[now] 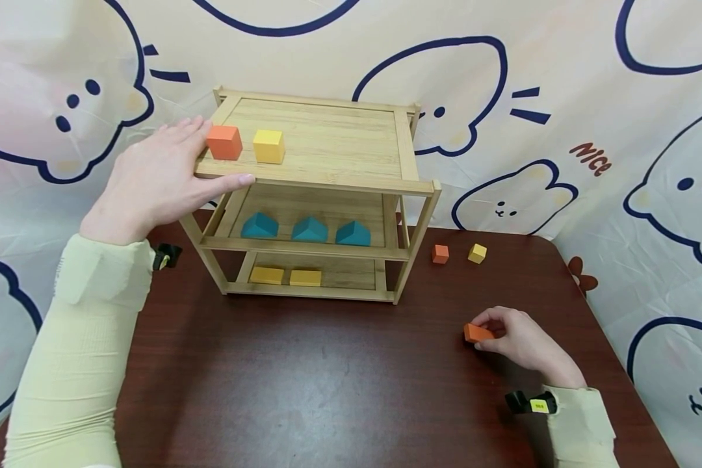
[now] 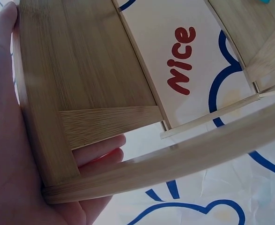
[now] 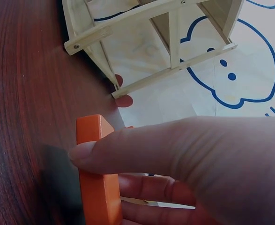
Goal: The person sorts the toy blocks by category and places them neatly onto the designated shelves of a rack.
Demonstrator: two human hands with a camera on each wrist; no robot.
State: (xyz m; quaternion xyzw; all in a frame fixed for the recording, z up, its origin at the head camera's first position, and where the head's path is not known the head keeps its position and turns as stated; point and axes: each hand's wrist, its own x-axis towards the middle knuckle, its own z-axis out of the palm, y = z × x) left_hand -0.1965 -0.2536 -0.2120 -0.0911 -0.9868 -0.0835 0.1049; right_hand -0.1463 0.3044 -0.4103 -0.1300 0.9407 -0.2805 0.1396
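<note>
My left hand (image 1: 162, 170) grips the front left corner of a three-level wooden shelf (image 1: 327, 186). Its thumb lies along the front edge and its fingers along the left side; the left wrist view shows fingertips beyond the corner rails. An orange cube (image 1: 225, 143) and a yellow cube (image 1: 268, 147) sit on the top board beside that hand. On the right, my right hand (image 1: 520, 341) pinches an orange rectangular block (image 3: 98, 187) between thumb and fingers. That block is over the dark table (image 1: 304, 383); whether it touches the surface I cannot tell.
Three blue triangular blocks (image 1: 310, 229) stand on the middle level, and two flat yellow blocks (image 1: 305, 278) lie on the bottom level. Right of the shelf, a small orange cube (image 1: 440, 254) and a small yellow cube (image 1: 477, 253) rest on the table. A printed cloth (image 1: 304, 62) hangs behind.
</note>
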